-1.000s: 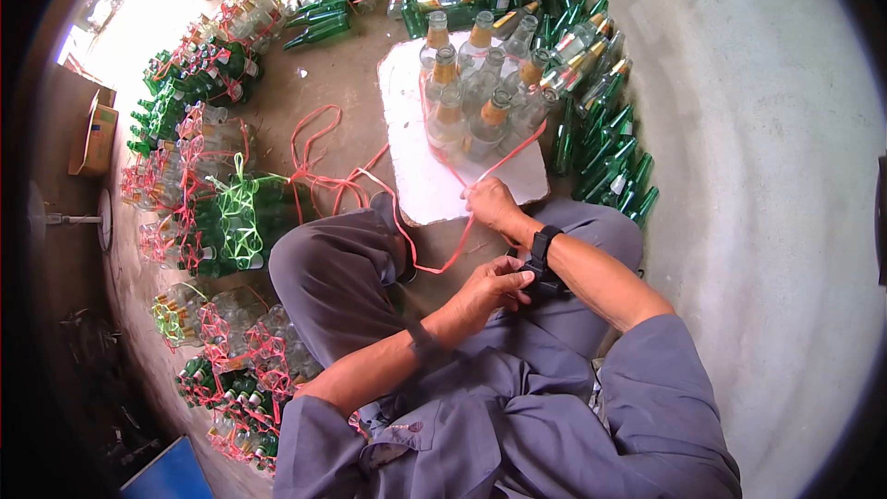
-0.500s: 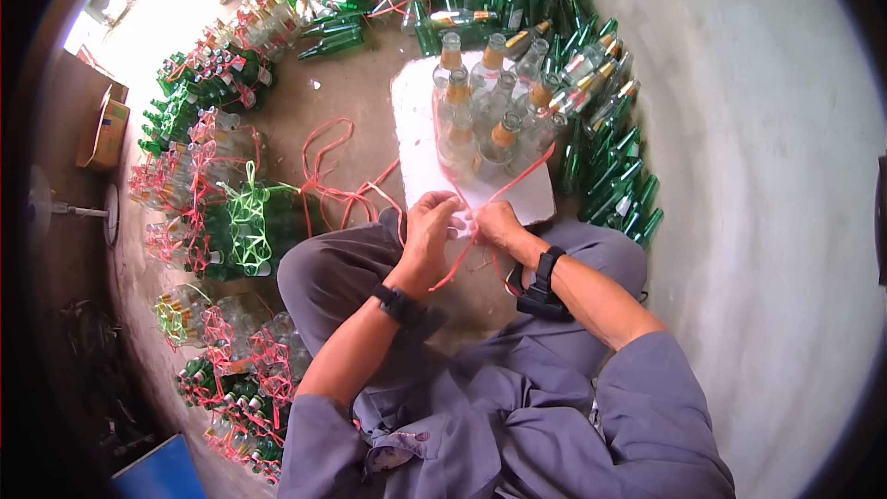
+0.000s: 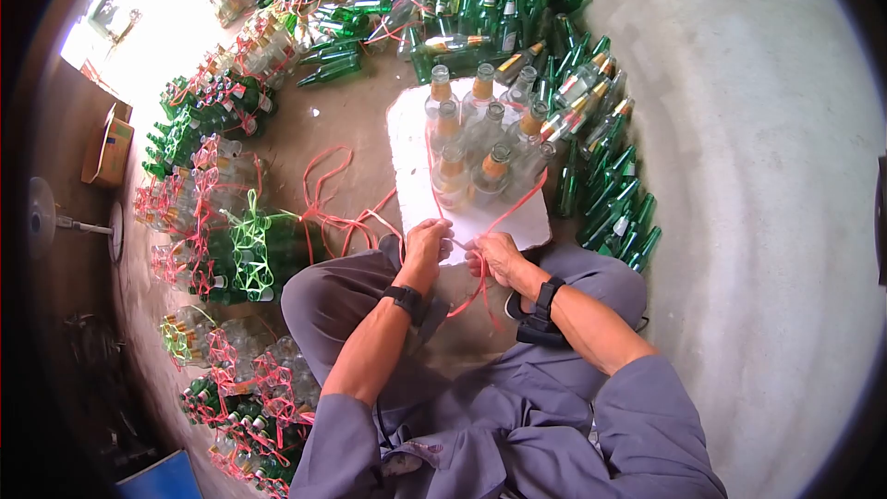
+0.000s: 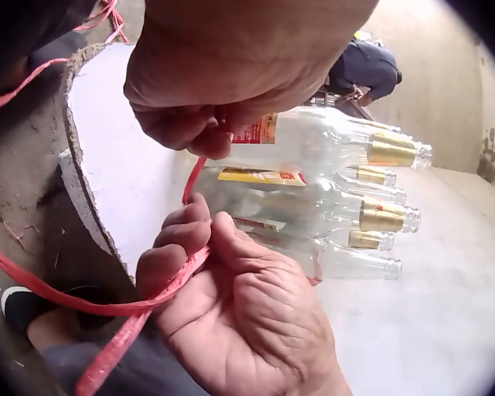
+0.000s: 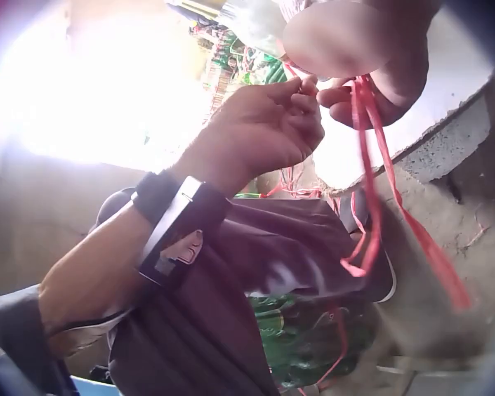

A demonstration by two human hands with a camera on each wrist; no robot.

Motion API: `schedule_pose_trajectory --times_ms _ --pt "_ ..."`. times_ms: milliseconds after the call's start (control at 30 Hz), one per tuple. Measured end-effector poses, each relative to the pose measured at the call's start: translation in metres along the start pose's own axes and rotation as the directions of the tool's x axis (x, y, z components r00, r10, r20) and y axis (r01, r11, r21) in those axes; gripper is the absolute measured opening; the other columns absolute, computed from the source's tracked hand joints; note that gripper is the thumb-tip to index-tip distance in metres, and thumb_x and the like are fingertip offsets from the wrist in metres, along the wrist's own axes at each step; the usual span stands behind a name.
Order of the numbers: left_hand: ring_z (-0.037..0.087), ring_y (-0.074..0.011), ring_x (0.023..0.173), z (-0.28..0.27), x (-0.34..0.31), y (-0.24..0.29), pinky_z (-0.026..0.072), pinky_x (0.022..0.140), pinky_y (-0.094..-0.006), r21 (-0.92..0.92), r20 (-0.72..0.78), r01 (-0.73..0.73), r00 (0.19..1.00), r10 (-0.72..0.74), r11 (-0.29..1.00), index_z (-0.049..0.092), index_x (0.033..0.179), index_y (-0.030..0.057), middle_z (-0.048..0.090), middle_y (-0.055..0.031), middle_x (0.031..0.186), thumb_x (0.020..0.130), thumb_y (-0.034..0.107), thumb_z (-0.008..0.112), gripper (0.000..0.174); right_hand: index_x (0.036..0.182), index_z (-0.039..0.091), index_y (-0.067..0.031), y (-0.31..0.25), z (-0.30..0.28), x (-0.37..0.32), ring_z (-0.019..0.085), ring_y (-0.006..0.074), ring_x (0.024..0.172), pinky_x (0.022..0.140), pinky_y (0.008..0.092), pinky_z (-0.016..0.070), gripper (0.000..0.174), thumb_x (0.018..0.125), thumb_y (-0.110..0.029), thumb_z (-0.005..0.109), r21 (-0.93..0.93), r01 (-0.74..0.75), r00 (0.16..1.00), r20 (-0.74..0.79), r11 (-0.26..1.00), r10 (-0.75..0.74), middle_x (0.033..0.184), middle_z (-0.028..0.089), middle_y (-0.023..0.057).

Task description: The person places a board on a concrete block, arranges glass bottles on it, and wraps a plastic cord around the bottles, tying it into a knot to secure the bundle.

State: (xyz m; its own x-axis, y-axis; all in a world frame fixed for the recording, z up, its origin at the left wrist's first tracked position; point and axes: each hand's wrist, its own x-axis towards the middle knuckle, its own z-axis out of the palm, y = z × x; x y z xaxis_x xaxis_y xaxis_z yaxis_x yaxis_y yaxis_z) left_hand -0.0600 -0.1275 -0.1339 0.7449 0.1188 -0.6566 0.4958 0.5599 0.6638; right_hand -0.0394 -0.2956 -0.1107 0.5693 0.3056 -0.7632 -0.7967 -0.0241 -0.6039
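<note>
Clear glass bottles (image 3: 490, 176) with gold neck labels stand in a tight group on a white board (image 3: 411, 143). Flat red plastic twine (image 3: 519, 207) runs round the group and comes together at the near side. The left hand (image 3: 427, 248) pinches the twine there with curled fingers. Close beside it, the right hand (image 3: 499, 259) grips the twine, thumb against bent fingers, and loose ends hang below. From the left wrist, the right hand (image 4: 239, 305) shows palm up with twine across its fingers. The right wrist view has the left hand's (image 5: 268, 124) fingertips right by the right hand.
Many green bottles (image 3: 601, 194) lie and stand along the wall behind and to the right. Tied bottle bundles (image 3: 249, 240) line the left side. A tangle of red twine (image 3: 328, 203) lies on the floor. A fan (image 3: 78, 222) stands far left; another person (image 4: 367, 70) is in the background.
The left hand came up from near the right wrist to the twine before the bottles. Both hands now hold the crossed twine and have drawn slightly apart.
</note>
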Motion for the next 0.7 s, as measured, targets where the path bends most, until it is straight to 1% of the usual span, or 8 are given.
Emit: schedule_pose_trajectory --times_ms 100,167,233,300,367,467,600,700 --pt "0.049 -0.0102 0.052 -0.001 -0.002 -0.006 0.0349 0.043 -0.0220 0.040 -0.043 -0.024 0.999 0.025 0.999 0.063 0.095 -0.0001 0.058 -0.0044 0.074 0.090 0.012 0.062 0.013 0.103 0.060 0.0044 0.001 -0.007 0.002 0.064 0.0203 0.066 0.058 0.0332 0.0557 0.034 0.101 -0.028 0.049 0.043 -0.079 0.993 -0.079 0.996 0.082 0.083 0.065 0.0104" --pt "0.048 -0.0100 0.051 -0.003 -0.004 -0.009 0.0337 0.043 -0.0224 0.043 -0.027 -0.045 0.999 0.046 0.998 0.062 0.093 0.0001 0.057 -0.0037 0.071 0.089 0.011 0.062 0.012 0.102 0.060 0.0041 0.003 -0.018 0.005 0.065 0.0202 0.066 0.057 0.0336 0.0565 0.036 0.102 -0.029 0.045 0.010 -0.032 0.981 -0.193 0.999 0.034 0.082 0.065 0.0105" --pt "0.048 -0.0095 0.049 -0.003 -0.008 -0.010 0.0355 0.044 -0.0222 0.107 0.003 -0.065 0.998 0.065 0.992 0.062 0.091 0.0020 0.055 -0.0012 0.068 0.094 0.011 0.060 0.009 0.100 0.060 0.0032 0.002 -0.030 0.009 0.065 0.0196 0.065 0.055 0.0326 0.0552 0.036 0.102 -0.029 0.044 0.005 -0.015 0.973 -0.232 1.000 0.016 0.081 0.065 0.0104" --pt "0.047 -0.0091 0.047 -0.001 -0.015 -0.013 0.0352 0.043 -0.0227 0.167 0.006 -0.094 0.996 0.094 0.982 0.063 0.090 0.0020 0.055 -0.0008 0.066 0.094 0.011 0.060 0.010 0.099 0.061 0.0023 0.003 -0.039 0.013 0.064 0.0190 0.063 0.053 0.0315 0.0539 0.037 0.102 -0.030 0.043 -0.007 -0.001 0.963 -0.268 1.000 -0.001 0.081 0.065 0.0103" --pt "0.047 -0.0088 0.047 0.003 -0.022 -0.017 0.0349 0.043 -0.0233 0.214 -0.003 -0.062 0.998 0.064 0.975 0.063 0.090 0.0018 0.056 -0.0009 0.065 0.094 0.012 0.060 0.011 0.096 0.061 0.0011 0.008 -0.043 0.017 0.062 0.0170 0.059 0.049 0.0290 0.0506 0.035 0.102 -0.029 0.044 -0.047 0.041 0.951 -0.304 0.998 -0.054 0.078 0.064 0.0097" --pt "0.048 -0.0090 0.047 0.008 -0.033 -0.023 0.0349 0.043 -0.0233 0.262 0.032 -0.061 0.998 0.055 0.963 0.064 0.091 0.0026 0.057 -0.0007 0.065 0.093 0.012 0.060 0.011 0.094 0.062 0.0008 0.010 -0.036 0.010 0.060 0.0154 0.057 0.047 0.0280 0.0482 0.035 0.102 -0.029 0.046 -0.124 0.036 0.969 -0.239 0.992 -0.064 0.076 0.063 0.0083" --pt "0.052 -0.0103 0.050 0.004 -0.033 -0.023 0.0378 0.045 -0.0236 0.321 0.030 -0.038 0.999 0.030 0.946 0.065 0.093 0.0028 0.061 -0.0023 0.069 0.092 0.014 0.060 0.012 0.093 0.063 0.0008 0.014 -0.034 0.003 0.060 0.0146 0.056 0.047 0.0283 0.0488 0.035 0.102 -0.029 0.048 -0.132 -0.001 0.985 -0.170 0.991 -0.021 0.075 0.063 0.0067" --pt "0.059 -0.0126 0.055 -0.001 -0.030 -0.020 0.0426 0.049 -0.0251 0.355 0.015 0.026 0.999 -0.033 0.934 0.066 0.094 0.0024 0.064 -0.0045 0.074 0.092 0.016 0.061 0.015 0.097 0.064 0.0014 0.011 -0.034 0.002 0.061 0.0144 0.059 0.051 0.0296 0.0508 0.038 0.102 -0.032 0.048 -0.085 -0.036 0.989 -0.145 0.996 0.024 0.079 0.065 0.0073"
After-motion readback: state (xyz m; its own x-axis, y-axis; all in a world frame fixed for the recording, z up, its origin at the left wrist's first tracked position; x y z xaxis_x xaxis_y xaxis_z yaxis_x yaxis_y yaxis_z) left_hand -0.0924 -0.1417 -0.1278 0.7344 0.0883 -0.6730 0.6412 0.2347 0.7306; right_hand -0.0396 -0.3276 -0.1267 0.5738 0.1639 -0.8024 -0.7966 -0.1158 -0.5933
